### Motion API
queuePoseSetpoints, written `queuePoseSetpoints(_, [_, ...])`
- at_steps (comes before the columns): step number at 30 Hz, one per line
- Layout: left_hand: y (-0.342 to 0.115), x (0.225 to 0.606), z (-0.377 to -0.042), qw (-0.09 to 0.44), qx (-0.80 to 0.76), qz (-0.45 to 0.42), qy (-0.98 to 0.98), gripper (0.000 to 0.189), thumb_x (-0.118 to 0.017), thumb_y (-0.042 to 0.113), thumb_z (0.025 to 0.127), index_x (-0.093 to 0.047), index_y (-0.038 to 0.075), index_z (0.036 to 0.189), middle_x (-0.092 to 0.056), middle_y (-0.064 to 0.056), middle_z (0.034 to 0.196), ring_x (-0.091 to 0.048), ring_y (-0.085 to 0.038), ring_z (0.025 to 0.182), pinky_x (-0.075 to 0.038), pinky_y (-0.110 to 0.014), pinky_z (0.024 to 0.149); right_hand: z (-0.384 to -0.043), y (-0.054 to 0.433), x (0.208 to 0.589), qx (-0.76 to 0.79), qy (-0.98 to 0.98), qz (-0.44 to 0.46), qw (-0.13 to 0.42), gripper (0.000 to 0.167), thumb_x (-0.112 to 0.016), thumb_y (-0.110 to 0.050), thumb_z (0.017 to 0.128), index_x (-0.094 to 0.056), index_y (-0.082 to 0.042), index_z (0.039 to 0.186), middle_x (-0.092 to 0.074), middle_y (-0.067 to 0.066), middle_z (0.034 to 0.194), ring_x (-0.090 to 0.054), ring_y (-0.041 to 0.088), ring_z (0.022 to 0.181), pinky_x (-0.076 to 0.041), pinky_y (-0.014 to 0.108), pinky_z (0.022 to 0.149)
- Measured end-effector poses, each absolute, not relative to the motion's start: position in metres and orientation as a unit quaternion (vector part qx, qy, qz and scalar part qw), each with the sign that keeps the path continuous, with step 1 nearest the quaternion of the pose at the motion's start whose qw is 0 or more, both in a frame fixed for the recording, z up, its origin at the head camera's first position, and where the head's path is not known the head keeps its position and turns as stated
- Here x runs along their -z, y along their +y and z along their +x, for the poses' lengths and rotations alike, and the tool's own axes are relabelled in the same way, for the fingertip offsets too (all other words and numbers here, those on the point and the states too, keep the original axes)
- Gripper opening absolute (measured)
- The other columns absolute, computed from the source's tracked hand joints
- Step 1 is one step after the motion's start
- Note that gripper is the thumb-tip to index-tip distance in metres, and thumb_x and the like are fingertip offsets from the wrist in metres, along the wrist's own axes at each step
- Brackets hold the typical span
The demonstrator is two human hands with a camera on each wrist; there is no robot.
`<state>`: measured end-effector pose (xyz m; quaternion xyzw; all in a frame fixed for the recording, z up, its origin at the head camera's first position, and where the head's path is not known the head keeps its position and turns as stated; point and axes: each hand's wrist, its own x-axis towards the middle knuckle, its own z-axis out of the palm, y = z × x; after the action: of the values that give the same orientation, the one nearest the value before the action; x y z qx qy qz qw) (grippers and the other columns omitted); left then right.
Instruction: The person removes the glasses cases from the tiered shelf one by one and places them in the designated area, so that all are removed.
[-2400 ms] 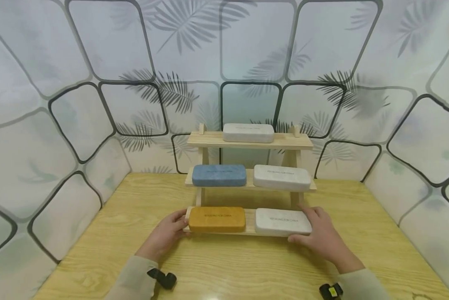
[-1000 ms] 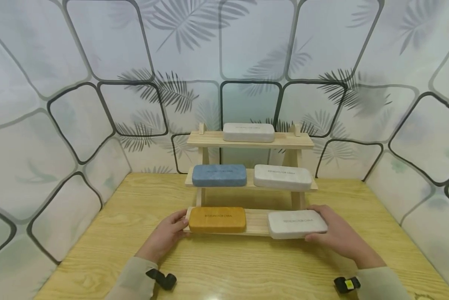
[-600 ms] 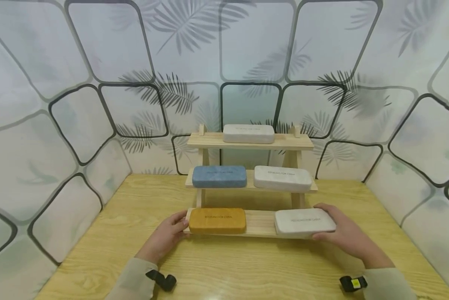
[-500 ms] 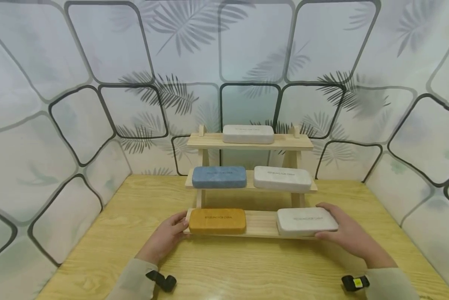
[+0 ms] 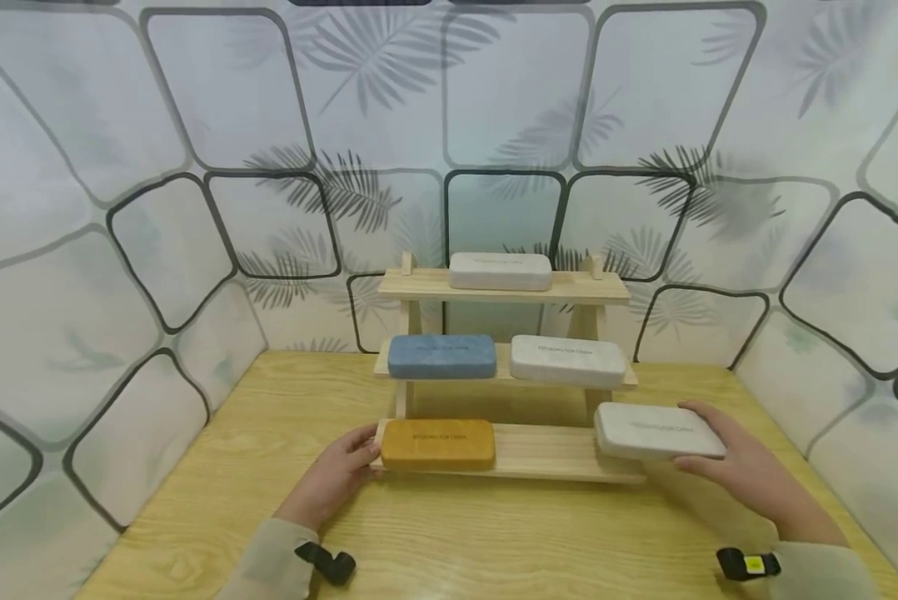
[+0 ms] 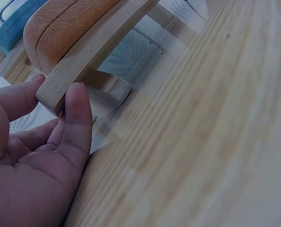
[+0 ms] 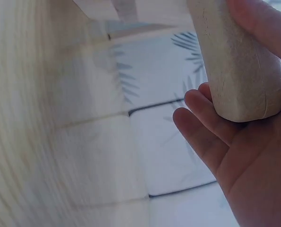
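Observation:
My right hand [image 5: 741, 462] grips the right end of a white glasses case [image 5: 659, 431], thumb on the near side and fingers behind. The case extends past the right end of the bottom shelf board [image 5: 546, 452], its left end overlapping the board in the head view. In the right wrist view the case [image 7: 239, 71] rests against the palm, with two fingers extended below it. My left hand [image 5: 336, 471] pinches the left end of the bottom board, thumb and fingertips on its edge [image 6: 60, 90]. Beside those fingers an orange glasses case [image 5: 437, 444] lies on the board.
On the middle shelf of the wooden rack lie a blue glasses case [image 5: 441, 357] and another white glasses case [image 5: 566, 361]. One more white case [image 5: 500, 272] lies on the top shelf [image 5: 419, 283]. The rack stands on a wooden table [image 5: 449, 533] before patterned walls [image 5: 389, 108].
My right hand has slid the white case rightward along the bottom board, and now holds it further right, past the board's end. My left hand stays at the board's left end.

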<state>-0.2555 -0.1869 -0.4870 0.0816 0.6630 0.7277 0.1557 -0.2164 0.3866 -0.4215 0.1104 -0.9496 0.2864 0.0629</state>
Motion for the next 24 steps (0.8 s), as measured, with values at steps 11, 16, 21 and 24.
queuePoseSetpoints(11, [-0.186,0.486,-0.255,0.158,-0.729,0.081,0.661,0.064,-0.054,0.021,0.107,-0.022,-0.007,0.157,-0.042,-0.027,0.148,-0.059,-0.021,0.118,-0.053,-0.038,0.093,-0.227,0.425,0.425,-0.299,-0.947,0.099,0.06,0.089,-0.076,-0.035,0.093,-0.026,-0.001,0.158,-0.032,0.038,0.149,-0.042,0.054,0.121,-0.04,0.065,0.085])
queuePoseSetpoints(16, [-0.186,0.487,-0.254,0.158,-0.727,0.081,0.663,0.064,-0.053,0.021,0.108,-0.022,-0.007,0.157,-0.04,-0.028,0.15,-0.058,-0.022,0.12,-0.053,-0.038,0.093,-0.235,0.437,0.432,-0.306,-0.943,0.112,0.06,0.087,-0.076,-0.032,0.093,-0.027,0.002,0.156,-0.03,0.039,0.149,-0.037,0.055,0.124,-0.036,0.066,0.088])
queuePoseSetpoints(21, [-0.185,0.49,-0.254,0.156,-0.73,0.081,0.66,0.063,-0.051,0.02,0.108,-0.022,-0.007,0.157,-0.037,-0.028,0.153,-0.057,-0.023,0.121,-0.054,-0.039,0.093,-0.249,0.446,0.44,-0.308,-0.942,0.11,0.069,0.09,-0.074,-0.03,0.095,-0.021,0.003,0.158,-0.022,0.044,0.147,-0.029,0.059,0.124,-0.03,0.072,0.089])
queuePoseSetpoints(24, [-0.186,0.49,-0.255,0.151,-0.732,0.081,0.66,0.062,-0.051,0.019,0.108,-0.023,-0.007,0.157,-0.038,-0.028,0.153,-0.057,-0.023,0.121,-0.054,-0.039,0.093,-0.258,0.447,0.442,-0.315,-0.941,0.102,0.071,0.093,-0.073,-0.032,0.095,-0.016,0.001,0.16,-0.018,0.045,0.149,-0.026,0.063,0.127,-0.027,0.075,0.091])
